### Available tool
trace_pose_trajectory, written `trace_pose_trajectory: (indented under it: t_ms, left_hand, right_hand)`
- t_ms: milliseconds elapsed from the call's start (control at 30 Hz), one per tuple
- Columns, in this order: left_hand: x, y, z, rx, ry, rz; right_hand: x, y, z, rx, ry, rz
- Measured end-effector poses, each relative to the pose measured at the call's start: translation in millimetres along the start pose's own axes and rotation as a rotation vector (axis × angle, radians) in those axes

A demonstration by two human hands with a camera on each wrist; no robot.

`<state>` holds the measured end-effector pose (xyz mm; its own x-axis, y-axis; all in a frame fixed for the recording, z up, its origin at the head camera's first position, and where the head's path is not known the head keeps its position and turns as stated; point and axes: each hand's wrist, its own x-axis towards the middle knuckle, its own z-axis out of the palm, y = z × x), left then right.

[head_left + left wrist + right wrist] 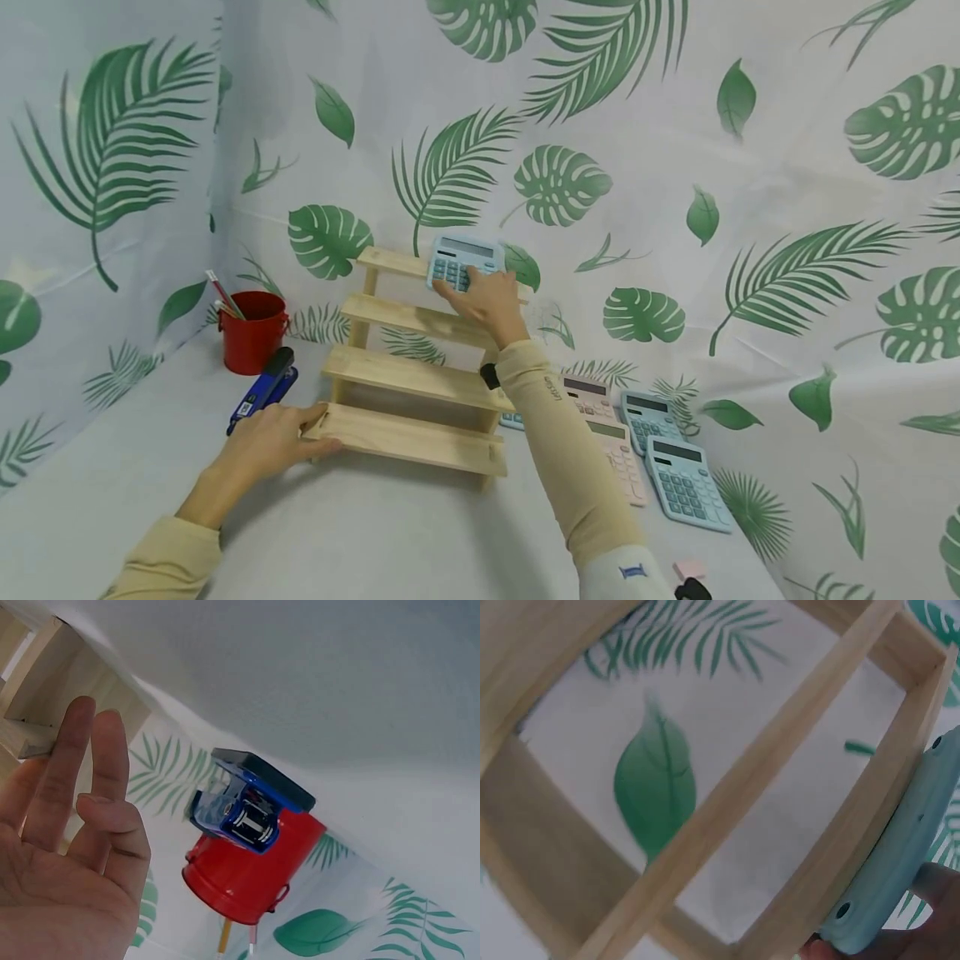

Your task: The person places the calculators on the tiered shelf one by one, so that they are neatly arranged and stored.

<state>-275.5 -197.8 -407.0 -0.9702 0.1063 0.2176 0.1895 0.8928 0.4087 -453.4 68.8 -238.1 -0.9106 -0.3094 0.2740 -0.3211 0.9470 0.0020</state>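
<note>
A stepped wooden rack (411,379) with several tiers stands on the table. My right hand (483,302) grips a light blue calculator (461,261) by its lower edge and holds it upright on the rack's top tier. In the right wrist view the calculator's underside (900,855) lies against the wooden slats (757,787). My left hand (264,440) rests on the left end of the lowest tier, fingers straight. In the left wrist view its fingers (90,772) lie against the wood (52,682).
A red bucket (253,331) with pencils stands at the back left, a blue stapler (262,389) in front of it. Right of the rack lie pink calculators (618,454) and light blue ones (686,483). A small pink block (688,569) lies near the front. Leaf-print cloth covers table and walls.
</note>
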Motion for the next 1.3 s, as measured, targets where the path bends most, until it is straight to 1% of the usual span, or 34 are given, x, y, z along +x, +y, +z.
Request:
trace_pose_trajectory:
  t_ms: [100, 233, 333, 467, 567, 633, 733, 833, 967, 1100, 1200, 1300]
  left_hand:
    - [-0.2, 1.9, 0.4, -0.001, -0.002, 0.009]
    - [0.1, 5.5, 3.1, 0.001, -0.002, 0.023]
    - [-0.2, 9.6, 5.6, -0.002, -0.011, 0.031]
    - [-1.1, 14.7, 8.6, -0.008, -0.016, 0.047]
    - [-1.3, 16.1, 10.4, -0.001, -0.008, 0.051]
    - [-1.1, 15.9, 11.1, 0.003, -0.006, 0.049]
    - [0.0, 14.0, 10.2, 0.011, -0.001, 0.05]
    - [0.9, 11.8, 8.0, 0.017, -0.001, 0.05]
    - [2.9, 9.5, 5.4, 0.011, 0.001, 0.043]
    - [4.4, 6.2, 3.0, 0.002, 0.004, 0.031]
    - [4.0, 3.3, 0.9, 0.008, 0.005, 0.02]
    - [2.9, 2.0, -1.0, 0.01, -0.005, 0.01]
  right_hand:
    - [0.7, -15.3, 2.7, 0.029, -0.005, -0.014]
    - [1.8, -30.5, 7.8, 0.053, 0.03, -0.028]
    - [3.3, -37.5, 10.9, 0.051, 0.048, -0.04]
    - [3.8, -39.0, 14.7, -0.011, 0.07, -0.037]
    - [0.6, -35.5, 15.7, -0.013, 0.086, -0.024]
    - [-3.2, -31.5, 15.6, 0.02, 0.092, -0.016]
    - [-11.5, -22.9, 16.2, 0.066, 0.112, -0.005]
    - [-25.9, -10.4, 18.4, 0.137, 0.14, 0.009]
    - [-55.6, 12.9, 20.4, 0.223, 0.197, -0.003]
    - [-88.2, 41.6, 22.8, 0.282, 0.25, -0.014]
    - [-113.5, 64.3, 26.9, 0.296, 0.233, 0.005]
    - [-139.1, 89.6, 34.9, 0.255, 0.172, 0.036]
